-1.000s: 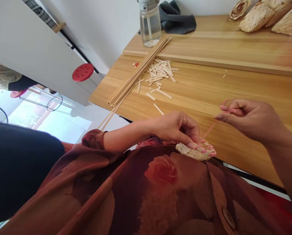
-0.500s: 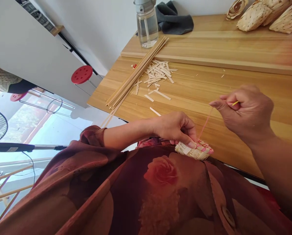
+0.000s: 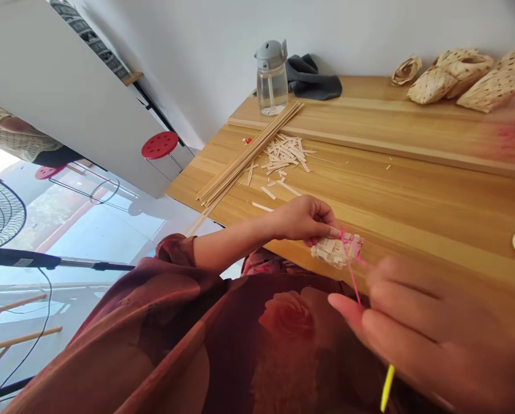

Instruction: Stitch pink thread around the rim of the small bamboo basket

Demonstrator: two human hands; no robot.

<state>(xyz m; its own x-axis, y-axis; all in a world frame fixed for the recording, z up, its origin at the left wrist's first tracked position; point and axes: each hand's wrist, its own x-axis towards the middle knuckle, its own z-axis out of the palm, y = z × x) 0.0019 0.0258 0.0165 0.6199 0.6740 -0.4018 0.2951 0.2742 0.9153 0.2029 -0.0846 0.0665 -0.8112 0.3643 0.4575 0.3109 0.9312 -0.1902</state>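
Here we are at the near edge of the wooden surface point(image 3: 412, 213), where the left hand point(image 3: 304, 221) has a small woven strip piece point(image 3: 333, 253) pinched at one end, just in front of the rose-print blouse point(image 3: 283, 339). The hands are well apart, linked only by a pink thread point(image 3: 351, 270) that rises out of the weave and runs down toward the right hand point(image 3: 417, 328). That hand is big and blurred close to the camera, with a yellow stick point(image 3: 387, 388) poking out beneath it, and the blur hides exactly how the fingers grip. As for progress, pink binding already crosses the right end of the piece, while much of its pale weave shows no thread, so this one looks far from finished. Over to the far left, a bundle of long strips point(image 3: 249, 152) and a heap of short cut pieces point(image 3: 283, 155) lie on the surface within reach. Away at the far right sit several woven shapes point(image 3: 490, 89) that look much fuller than the piece in hand, beyond a water bottle point(image 3: 271, 80) and a grey cloth point(image 3: 313, 80).
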